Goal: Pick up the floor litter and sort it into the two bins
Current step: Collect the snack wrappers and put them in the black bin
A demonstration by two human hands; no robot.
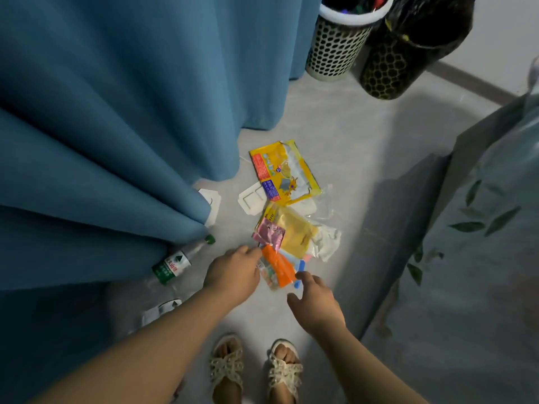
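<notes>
A pile of litter lies on the grey floor: a large yellow packet [284,170], a white plastic tray [252,199], a smaller yellow bag [293,228], a pink foil wrapper [268,233], an orange wrapper [277,269], a blue strip [299,275] and crumpled clear plastic [328,240]. My left hand [233,272] reaches into the pile's near edge, fingertips at the pink and orange wrappers; whether it pinches one is hidden. My right hand [316,301] hovers with spread fingers just beside the blue strip. A white perforated bin [338,39] and a black-bagged bin [408,51] stand at the back.
A blue curtain [116,126] hangs on the left, partly covering a green-labelled plastic bottle [175,263], a second bottle [162,310] and a white piece [211,199]. A leaf-patterned grey cover [481,228] fills the right. My sandalled feet [256,371] stand below the pile.
</notes>
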